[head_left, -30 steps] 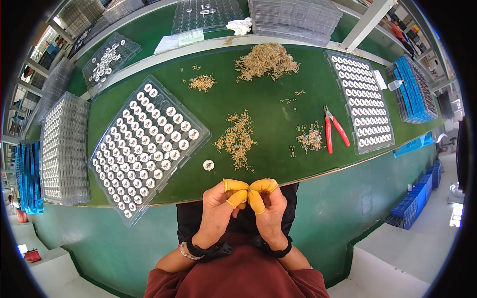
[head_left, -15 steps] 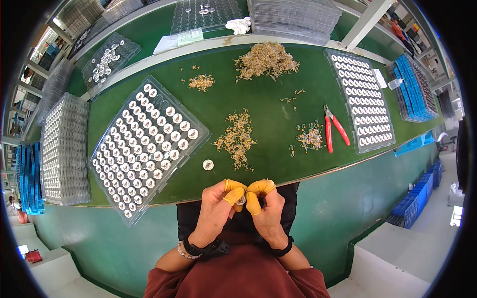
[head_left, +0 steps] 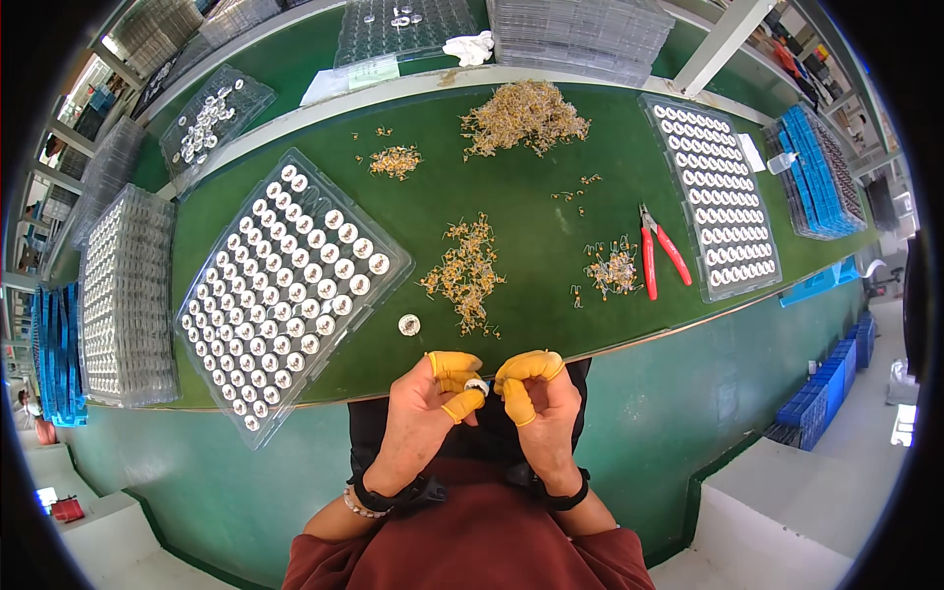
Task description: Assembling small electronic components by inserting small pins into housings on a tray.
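Note:
Yellow finger cots cover fingertips on both my hands. My left hand [head_left: 421, 408], at the table's front edge, pinches a small round white part [head_left: 476, 386]. Close beside it on the right, my right hand [head_left: 543, 403] is closed in a pinch; whatever lies between those fingertips is too small to make out. A single round white part [head_left: 409, 324] rests on the green table [head_left: 551, 315] beyond my left hand. Just past my hands spreads a loose pile of small wire-legged yellow components [head_left: 466, 275]. A clear tray [head_left: 391, 258] of round white parts lies tilted at the left.
Red-handled cutters [head_left: 665, 252] lie at the right, beside a small component heap [head_left: 612, 267]. Another filled tray [head_left: 716, 197] is farther right. At the back sit a large component heap [head_left: 525, 116] and a smaller one [head_left: 395, 161]. Stacked trays [head_left: 128, 295] stand far left.
My hands have moved apart slightly, the right one shifting rightward. The round white part in my left hand now shows more plainly between the fingertips.

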`<action>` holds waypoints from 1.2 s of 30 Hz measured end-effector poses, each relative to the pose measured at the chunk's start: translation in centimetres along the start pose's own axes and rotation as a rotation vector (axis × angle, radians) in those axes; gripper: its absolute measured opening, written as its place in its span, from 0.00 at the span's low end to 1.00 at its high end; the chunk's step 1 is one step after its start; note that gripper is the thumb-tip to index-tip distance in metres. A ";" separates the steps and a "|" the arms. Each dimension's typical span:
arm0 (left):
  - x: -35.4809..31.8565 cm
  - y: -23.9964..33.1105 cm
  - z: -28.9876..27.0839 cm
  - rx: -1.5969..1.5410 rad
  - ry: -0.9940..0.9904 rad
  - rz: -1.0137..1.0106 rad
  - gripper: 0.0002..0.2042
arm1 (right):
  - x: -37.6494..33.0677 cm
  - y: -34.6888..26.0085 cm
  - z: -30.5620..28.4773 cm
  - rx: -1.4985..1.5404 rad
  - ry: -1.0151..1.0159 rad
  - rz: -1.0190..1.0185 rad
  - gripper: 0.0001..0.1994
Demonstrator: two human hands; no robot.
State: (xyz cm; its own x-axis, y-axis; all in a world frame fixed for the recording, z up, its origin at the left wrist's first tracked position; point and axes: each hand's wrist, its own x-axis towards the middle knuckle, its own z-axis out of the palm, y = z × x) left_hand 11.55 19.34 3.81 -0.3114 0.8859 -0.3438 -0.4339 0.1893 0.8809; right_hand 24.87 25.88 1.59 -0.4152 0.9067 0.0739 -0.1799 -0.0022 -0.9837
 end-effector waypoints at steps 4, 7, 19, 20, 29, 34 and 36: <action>0.2 -0.4 -0.1 -0.019 -0.007 0.041 0.10 | -0.1 0.0 -0.3 -0.149 -0.050 -0.027 0.08; 0.2 -0.3 -0.1 0.003 -0.002 0.074 0.10 | 0.0 -0.1 -0.3 -0.216 -0.068 -0.052 0.08; -0.2 -0.5 -0.8 -0.026 -0.033 0.056 0.11 | 0.4 -0.5 -0.4 -0.326 -0.137 -0.040 0.06; -0.2 -0.4 -0.8 -0.015 -0.032 0.056 0.10 | 0.4 -0.5 -0.4 -0.326 -0.136 -0.040 0.06; -0.4 -0.2 -0.5 0.063 -0.023 0.041 0.12 | 0.2 -0.5 -0.4 -0.353 -0.088 -0.022 0.05; -0.5 -0.1 -0.3 0.092 0.005 0.070 0.11 | 0.1 -0.7 -0.2 -0.367 -0.083 -0.036 0.05; -0.7 -0.2 -0.1 0.115 0.027 0.082 0.11 | 0.1 -0.9 0.0 -0.436 -0.076 -0.113 0.07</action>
State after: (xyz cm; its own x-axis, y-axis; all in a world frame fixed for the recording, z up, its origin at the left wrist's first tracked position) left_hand 11.76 18.65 3.79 -0.3654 0.8890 -0.2761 -0.3070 0.1650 0.9373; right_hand 24.95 25.98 2.52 -0.4819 0.8575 0.1802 0.1574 0.2870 -0.9449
